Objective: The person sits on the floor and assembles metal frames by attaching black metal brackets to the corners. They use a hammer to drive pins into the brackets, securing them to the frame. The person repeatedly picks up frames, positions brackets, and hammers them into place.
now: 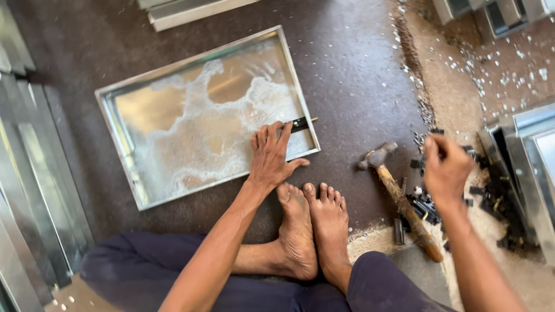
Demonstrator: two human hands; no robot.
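Observation:
I sit on the floor with my bare feet together. A shiny metal tray [124, 138] with a raised rim lies flat in front of me. My left hand [270, 155] rests on its right rim, fingers pressing a small black piece [300, 123] against the edge. Over a heap of small black parts [428, 205] on the right, my right hand [444, 169] hovers with fingers pinched together; whether it holds a part I cannot tell. A hammer [400, 199] with a wooden handle lies between the tray and that heap.
Metal frames [34, 190] are stacked along the left. More metal trays [529, 167] stand at the right edge. Metal sections [185, 10] lie at the top. Shiny metal chips [497, 63] are scattered over the floor at the upper right.

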